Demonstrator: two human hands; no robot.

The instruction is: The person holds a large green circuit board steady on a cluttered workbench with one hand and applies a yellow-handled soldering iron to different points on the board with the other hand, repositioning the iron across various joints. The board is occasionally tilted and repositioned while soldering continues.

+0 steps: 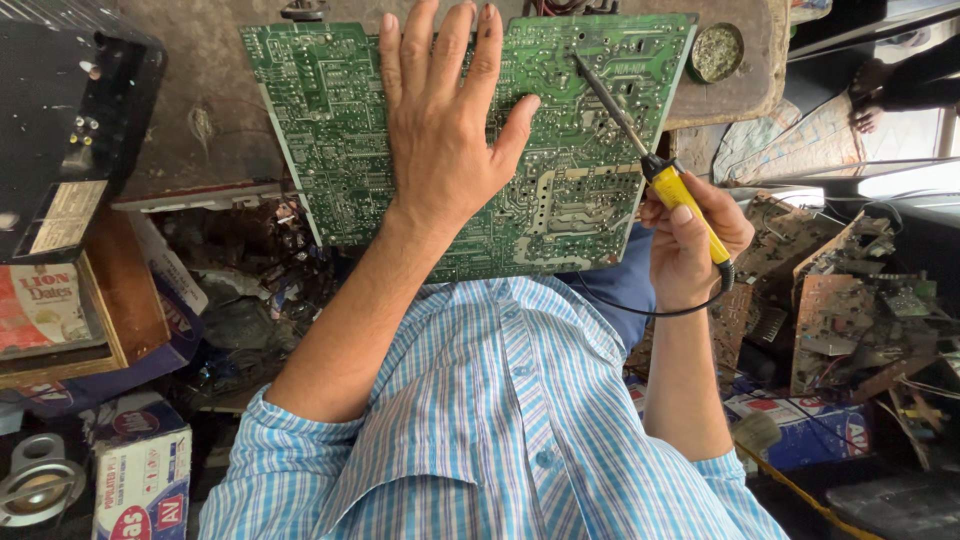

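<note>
A person in a blue-and-white checked shirt (500, 420) is bending over a large green printed circuit board (330, 130), solder side up, which is lying half on a worn brown workbench (200, 100) and half over the lap. The left hand (440, 130) is lying flat and open on the middle of the board, fingers spread toward twelve o'clock, pinning it down. At three o'clock from it, the right hand (690, 240) is closing pen-fashion around the yellow plastic handle of a soldering iron (680, 195), whose dark metal shaft is slanting up toward eleven o'clock, its tip touching or just above the solder joints near the board's upper right.

The board is looking light, thin and stiff, yet easily cracked if flexed; its underside is bristling with sharp solder points, so the bare edges or a flat palm seem the safest places to bear on it. The iron is looking light too, with a hot shaft, and only the yellow grip is fit for holding; its black cord (660, 305) is looping under the wrist.

At one o'clock a small round tin of grey residue (717, 52) is sitting on the bench corner. Bare brown boards and scrap electronics (860, 300) are piling up at three o'clock, cardboard boxes (140, 470) at eight o'clock, and a black device casing (70, 110) at ten o'clock.
</note>
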